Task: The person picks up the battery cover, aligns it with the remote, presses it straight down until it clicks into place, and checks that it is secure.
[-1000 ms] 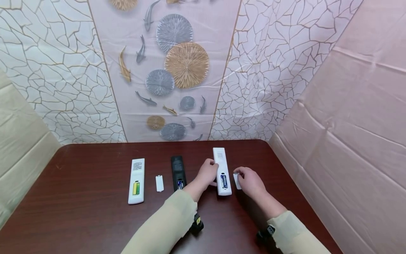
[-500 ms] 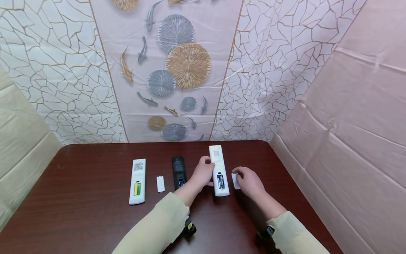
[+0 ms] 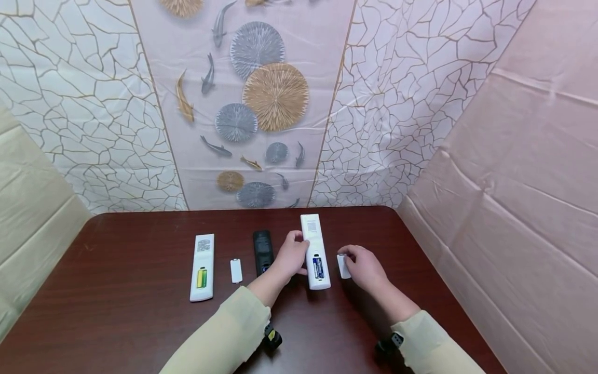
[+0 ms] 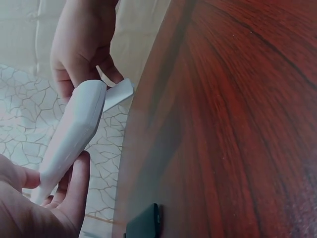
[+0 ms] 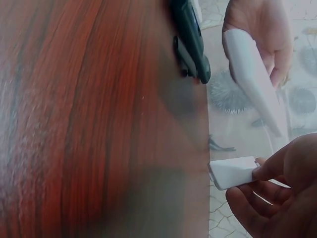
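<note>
My left hand [image 3: 291,255] grips a white remote control [image 3: 311,236] by its side, off the table with its back facing up. Blue batteries [image 3: 318,267] lie in its uncovered compartment. To the right, my right hand [image 3: 368,267] pinches a small white battery cover [image 3: 343,266] between thumb and fingers. The cover is apart from the remote in the head view. From the left wrist, the remote's end partly hides the cover [image 4: 120,93]. The right wrist view shows the cover [image 5: 232,172] held by one end, above table height.
Left of my hands, a black remote [image 3: 263,246] lies back up, its lower end hidden by my left arm. Further left are a loose white battery cover [image 3: 236,270] and another white remote [image 3: 203,259] with green-yellow batteries [image 3: 202,277] showing. Cloth walls surround the brown table [image 3: 117,322].
My left hand has moved left with the white remote. My right hand, still pinching the cover, has shifted slightly left. The things lying on the table have stayed put.
</note>
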Available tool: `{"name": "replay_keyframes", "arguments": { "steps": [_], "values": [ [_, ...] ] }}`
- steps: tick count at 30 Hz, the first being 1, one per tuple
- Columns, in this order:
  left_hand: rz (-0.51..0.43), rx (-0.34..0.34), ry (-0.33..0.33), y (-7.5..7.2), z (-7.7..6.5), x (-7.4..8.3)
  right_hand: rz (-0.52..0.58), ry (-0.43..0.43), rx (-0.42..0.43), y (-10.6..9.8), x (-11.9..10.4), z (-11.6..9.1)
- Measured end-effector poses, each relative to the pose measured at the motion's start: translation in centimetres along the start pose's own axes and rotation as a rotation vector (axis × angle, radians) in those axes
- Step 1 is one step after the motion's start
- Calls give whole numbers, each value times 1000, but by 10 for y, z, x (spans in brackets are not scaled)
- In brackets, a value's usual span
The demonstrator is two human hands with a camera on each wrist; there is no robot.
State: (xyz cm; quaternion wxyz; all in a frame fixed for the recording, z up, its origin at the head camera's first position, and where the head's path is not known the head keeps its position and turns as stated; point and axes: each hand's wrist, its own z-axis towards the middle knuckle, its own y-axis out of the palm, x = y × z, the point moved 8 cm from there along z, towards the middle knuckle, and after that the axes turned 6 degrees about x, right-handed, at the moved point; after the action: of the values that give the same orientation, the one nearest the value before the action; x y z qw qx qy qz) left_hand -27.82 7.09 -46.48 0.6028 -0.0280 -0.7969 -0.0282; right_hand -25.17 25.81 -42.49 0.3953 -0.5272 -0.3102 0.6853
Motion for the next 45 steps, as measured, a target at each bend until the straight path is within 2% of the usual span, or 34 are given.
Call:
{"name": "replay_keyframes", "arguments": {
  "steps": [10, 18, 29, 45],
  "values": [
    [-4, 5, -6, -4, 0, -3, 109, 16, 7, -4, -16, 1],
    [-16, 10, 3, -6, 0, -5, 255, 51, 47, -14, -29, 3],
    [-12, 13, 6, -6, -1, -9, 482, 120, -21, -6, -48, -5],
    [1, 11, 3, -5, -1, -9, 550, 139, -37, 5, -56, -12]
  ]
}}
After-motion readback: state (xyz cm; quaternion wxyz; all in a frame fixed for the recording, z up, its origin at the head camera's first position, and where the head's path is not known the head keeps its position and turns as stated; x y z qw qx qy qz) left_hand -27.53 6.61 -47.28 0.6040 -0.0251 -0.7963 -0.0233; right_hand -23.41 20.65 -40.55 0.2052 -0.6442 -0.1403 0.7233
